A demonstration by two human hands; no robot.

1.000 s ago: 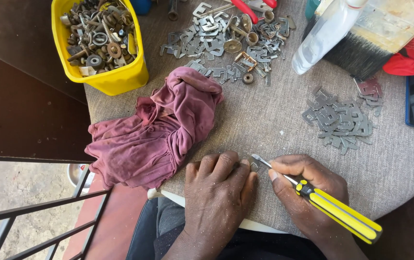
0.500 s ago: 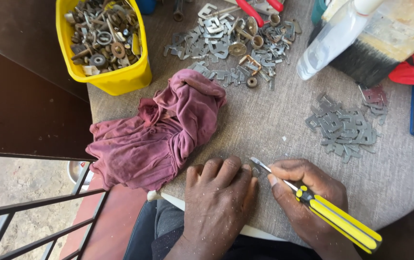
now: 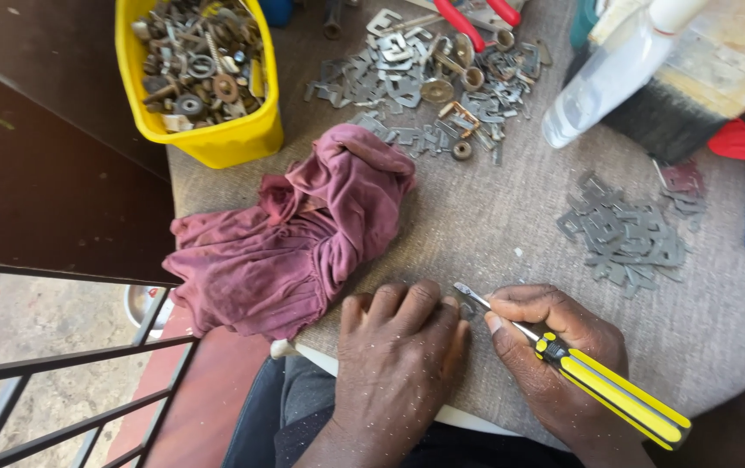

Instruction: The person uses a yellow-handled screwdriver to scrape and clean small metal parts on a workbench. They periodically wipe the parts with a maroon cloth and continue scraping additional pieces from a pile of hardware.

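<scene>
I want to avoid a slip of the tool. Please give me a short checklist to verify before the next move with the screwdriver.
1. Right hand grips the yellow-black screwdriver firmly: ok.
2. Screwdriver tip seated on the small part: cannot tell, the part is hidden.
3. Left hand presses flat on the table, steadying the work: ok.
4. Left fingers away from the tip: not ok, very close.
5. Maroon cloth apart from the tip: ok.

Soft, even daylight falls on the table [image 3: 494,234], sharp throughout; left of it lies deep shadow, and the white bottle [image 3: 615,74] shows mild glare.
</scene>
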